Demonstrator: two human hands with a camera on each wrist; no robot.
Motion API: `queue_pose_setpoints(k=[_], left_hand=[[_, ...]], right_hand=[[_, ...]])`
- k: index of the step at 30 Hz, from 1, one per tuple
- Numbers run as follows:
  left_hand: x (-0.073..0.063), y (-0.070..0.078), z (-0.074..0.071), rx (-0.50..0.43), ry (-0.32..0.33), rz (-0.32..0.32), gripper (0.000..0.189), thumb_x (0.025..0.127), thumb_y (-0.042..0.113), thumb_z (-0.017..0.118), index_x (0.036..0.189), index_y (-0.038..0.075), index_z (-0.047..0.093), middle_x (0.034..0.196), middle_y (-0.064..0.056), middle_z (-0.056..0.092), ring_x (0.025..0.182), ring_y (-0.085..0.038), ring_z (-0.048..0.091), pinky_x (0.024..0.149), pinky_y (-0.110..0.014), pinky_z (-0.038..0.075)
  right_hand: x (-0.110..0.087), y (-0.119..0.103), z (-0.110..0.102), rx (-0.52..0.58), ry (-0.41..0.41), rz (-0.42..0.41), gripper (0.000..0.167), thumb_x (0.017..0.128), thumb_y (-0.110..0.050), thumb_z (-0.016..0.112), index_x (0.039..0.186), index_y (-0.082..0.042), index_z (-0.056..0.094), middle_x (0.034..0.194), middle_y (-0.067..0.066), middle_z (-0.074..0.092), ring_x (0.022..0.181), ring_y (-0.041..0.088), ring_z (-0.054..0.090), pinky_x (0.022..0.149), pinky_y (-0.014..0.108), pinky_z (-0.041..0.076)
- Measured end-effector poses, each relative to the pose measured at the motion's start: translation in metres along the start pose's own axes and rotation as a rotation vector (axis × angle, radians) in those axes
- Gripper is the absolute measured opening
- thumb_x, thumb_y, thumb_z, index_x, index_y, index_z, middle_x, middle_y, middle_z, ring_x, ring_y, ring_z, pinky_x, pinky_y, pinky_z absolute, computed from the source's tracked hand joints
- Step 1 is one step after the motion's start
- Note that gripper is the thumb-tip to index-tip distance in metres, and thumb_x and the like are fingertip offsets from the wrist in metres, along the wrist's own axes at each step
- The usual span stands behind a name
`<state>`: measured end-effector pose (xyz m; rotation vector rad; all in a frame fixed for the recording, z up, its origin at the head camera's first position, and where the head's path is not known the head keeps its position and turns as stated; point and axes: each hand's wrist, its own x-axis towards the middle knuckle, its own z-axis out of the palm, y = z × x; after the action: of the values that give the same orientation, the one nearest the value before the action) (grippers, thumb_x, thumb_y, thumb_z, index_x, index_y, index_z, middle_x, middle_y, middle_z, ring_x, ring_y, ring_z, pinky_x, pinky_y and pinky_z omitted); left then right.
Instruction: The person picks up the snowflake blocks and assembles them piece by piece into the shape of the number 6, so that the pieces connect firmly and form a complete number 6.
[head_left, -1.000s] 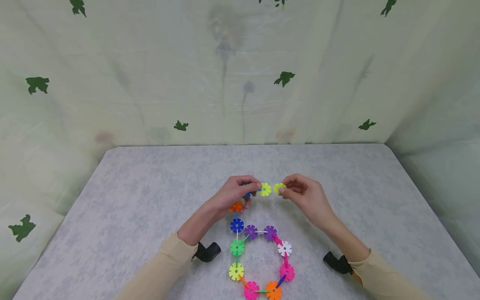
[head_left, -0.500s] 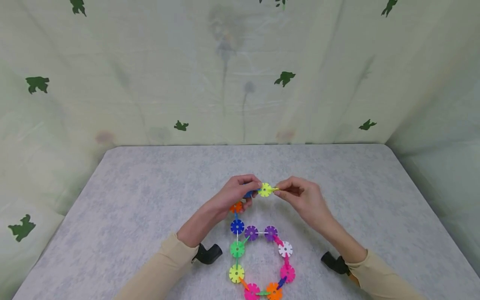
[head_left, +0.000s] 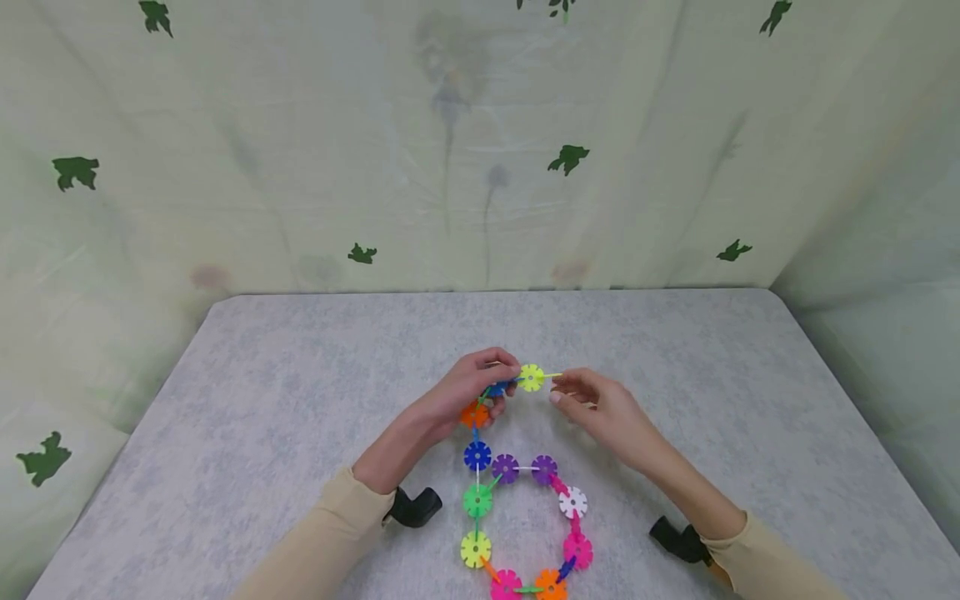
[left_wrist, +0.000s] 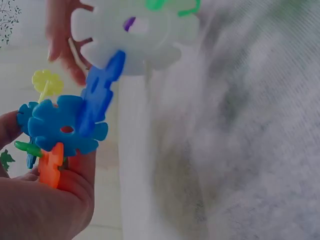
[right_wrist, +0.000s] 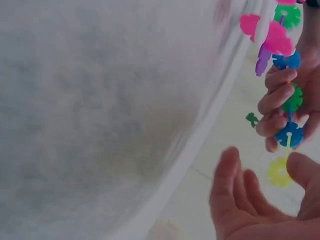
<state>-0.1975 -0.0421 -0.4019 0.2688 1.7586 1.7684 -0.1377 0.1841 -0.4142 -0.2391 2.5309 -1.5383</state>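
My left hand (head_left: pixel 461 392) pinches a blue notched snowflake disc (head_left: pixel 497 388) in a chain of linked plastic discs, raised over the table. On its right side is a yellow disc (head_left: pixel 532 377), with a second yellow disc (head_left: pixel 553 375) standing edge-on in its rim. Below the left hand, an orange disc (head_left: pixel 474 415) continues the chain down to a blue disc (head_left: pixel 477 456). My right hand (head_left: pixel 611 421) is just beside the edge-on disc. In the right wrist view, the right thumb (right_wrist: pixel 302 170) and fingers are spread apart with nothing between them.
Nearer the person, the chain joins a loop of discs: green (head_left: pixel 477 500), purple (head_left: pixel 544 470), white (head_left: pixel 573 502), pink (head_left: pixel 578 551) and others. A grey table (head_left: pixel 300 400) lies beneath. A pale curtain (head_left: pixel 300 167) with green leaf shapes hangs behind it.
My right hand brought the second yellow disc to the first, turned it edge-on and pressed it in. Its thumb has now parted from the disc. The left hand keeps its hold.
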Motion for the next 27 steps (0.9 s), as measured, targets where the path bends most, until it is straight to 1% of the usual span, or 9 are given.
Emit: queue_pose_setpoints(k=[3,6,9,12,16,19,21,25,27], left_hand=[[-0.001,-0.002,-0.003,-0.056,0.008,0.009,0.02,0.1,0.022,0.054,0.103,0.002,0.051,0.084,-0.009,0.06,0.053,-0.017,0.053,0.045,-0.025,0.045],[-0.001,-0.003,-0.004,-0.083,0.014,0.02,0.018,0.099,0.02,0.05,0.097,0.002,0.048,0.085,-0.011,0.062,0.055,-0.017,0.057,0.046,-0.024,0.046],[-0.001,-0.004,-0.005,-0.076,0.032,0.008,0.019,0.098,0.02,0.048,0.091,0.002,0.049,0.085,-0.012,0.062,0.058,-0.019,0.058,0.048,-0.023,0.046],[-0.001,-0.005,-0.005,-0.065,0.055,-0.007,0.02,0.098,0.019,0.047,0.089,0.002,0.05,0.078,-0.013,0.061,0.057,-0.02,0.057,0.051,-0.024,0.048],[0.0,-0.006,-0.006,-0.065,0.076,-0.017,0.02,0.1,0.017,0.049,0.09,0.0,0.052,0.07,-0.014,0.059,0.056,-0.019,0.057,0.056,-0.026,0.052],[0.001,-0.006,-0.007,-0.073,0.103,-0.026,0.018,0.101,0.015,0.052,0.092,0.0,0.055,0.073,-0.013,0.058,0.059,-0.02,0.058,0.06,-0.028,0.055],[0.003,-0.006,-0.009,-0.056,0.136,-0.027,0.017,0.1,0.015,0.054,0.093,0.0,0.058,0.076,-0.012,0.058,0.063,-0.021,0.058,0.061,-0.028,0.054],[0.009,-0.006,-0.013,0.012,0.196,-0.024,0.016,0.098,0.015,0.059,0.095,-0.001,0.064,0.08,-0.007,0.059,0.075,-0.022,0.057,0.066,-0.026,0.049],[0.012,-0.006,-0.016,0.044,0.22,-0.025,0.017,0.098,0.015,0.061,0.096,-0.002,0.065,0.081,-0.005,0.059,0.077,-0.021,0.054,0.067,-0.026,0.045]], right_hand=[[-0.01,0.002,0.0,-0.068,-0.157,0.041,0.037,0.097,-0.029,0.064,0.125,-0.006,0.061,0.107,0.003,0.066,0.09,0.02,0.063,0.072,0.033,0.054],[-0.02,0.002,0.003,-0.113,-0.314,0.055,0.04,0.093,-0.028,0.068,0.127,-0.008,0.059,0.101,0.0,0.064,0.081,0.018,0.062,0.068,0.032,0.052],[-0.029,0.003,0.008,-0.121,-0.386,0.063,0.044,0.09,-0.027,0.072,0.127,-0.011,0.057,0.096,-0.001,0.063,0.072,0.018,0.061,0.061,0.031,0.051],[-0.033,0.004,0.012,-0.116,-0.38,0.065,0.04,0.087,-0.023,0.075,0.123,-0.013,0.06,0.093,-0.001,0.062,0.07,0.017,0.059,0.058,0.029,0.049],[-0.034,0.006,0.015,-0.094,-0.357,0.084,0.033,0.088,-0.015,0.074,0.118,-0.014,0.062,0.092,0.0,0.062,0.07,0.017,0.058,0.057,0.029,0.048],[-0.031,0.005,0.015,-0.083,-0.351,0.103,0.032,0.087,-0.013,0.073,0.118,-0.013,0.063,0.091,0.0,0.063,0.069,0.018,0.058,0.057,0.03,0.049],[-0.029,0.004,0.014,-0.085,-0.349,0.108,0.032,0.087,-0.012,0.072,0.118,-0.013,0.063,0.091,0.0,0.063,0.069,0.018,0.059,0.058,0.031,0.05],[-0.025,0.003,0.01,-0.098,-0.344,0.083,0.031,0.088,-0.011,0.071,0.118,-0.012,0.064,0.09,0.0,0.064,0.071,0.018,0.06,0.06,0.031,0.051],[-0.022,0.003,0.007,-0.1,-0.341,0.063,0.031,0.088,-0.011,0.071,0.118,-0.011,0.064,0.09,0.001,0.064,0.072,0.018,0.06,0.061,0.032,0.051]])
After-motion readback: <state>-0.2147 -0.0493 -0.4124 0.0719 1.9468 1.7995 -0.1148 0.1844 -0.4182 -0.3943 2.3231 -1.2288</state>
